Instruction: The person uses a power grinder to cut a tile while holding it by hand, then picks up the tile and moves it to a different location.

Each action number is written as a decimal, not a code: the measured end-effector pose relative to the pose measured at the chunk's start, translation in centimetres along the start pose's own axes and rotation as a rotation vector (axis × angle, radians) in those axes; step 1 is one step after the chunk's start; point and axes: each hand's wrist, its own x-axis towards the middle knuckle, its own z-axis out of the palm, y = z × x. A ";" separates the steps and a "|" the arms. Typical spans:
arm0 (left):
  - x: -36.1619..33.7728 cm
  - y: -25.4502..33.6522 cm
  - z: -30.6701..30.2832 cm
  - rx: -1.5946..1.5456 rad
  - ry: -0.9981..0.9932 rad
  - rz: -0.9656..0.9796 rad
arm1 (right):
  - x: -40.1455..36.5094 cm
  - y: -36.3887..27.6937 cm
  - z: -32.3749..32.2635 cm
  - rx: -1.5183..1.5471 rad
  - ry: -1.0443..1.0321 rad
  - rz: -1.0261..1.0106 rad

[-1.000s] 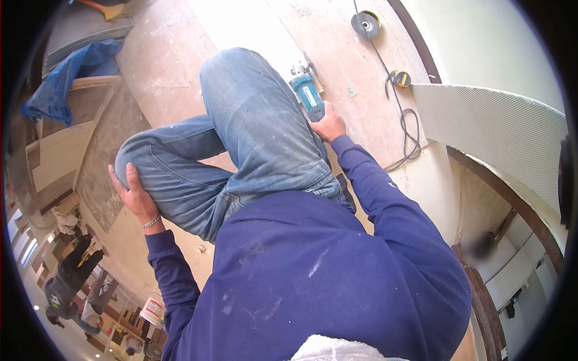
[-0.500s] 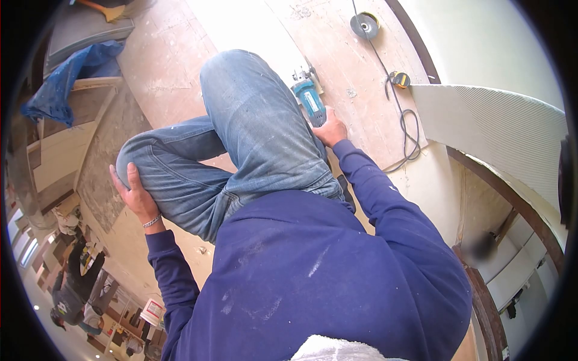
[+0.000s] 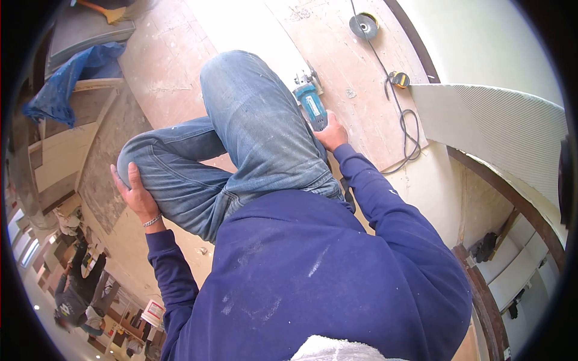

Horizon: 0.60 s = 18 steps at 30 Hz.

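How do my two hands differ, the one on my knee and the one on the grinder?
The left hand lies open on the bent knee; the right hand grips the blue grinder. The left wrist wears a bracelet; the right shows none. Both have blue sleeves.

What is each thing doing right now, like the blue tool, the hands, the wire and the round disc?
right hand, closed around the angle grinder's rear.
angle grinder, held, head down on the board; running or not, cannot tell.
left hand, resting open on the bent knee.
cord, loose, looped on the board.
spare disc, lying flat, untouched.
tape measure, lying beside the cord.
blue tarp, crumpled.
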 end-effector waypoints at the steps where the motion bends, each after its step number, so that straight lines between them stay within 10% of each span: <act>1: 0.0 0.0 0.0 0.017 0.003 0.007 | -0.1 0.1 0.0 -0.007 -0.006 0.005; 18: -0.1 -0.3 -0.1 -0.009 -0.014 -0.004 | 2.2 -2.2 -0.7 -0.001 -0.014 -0.007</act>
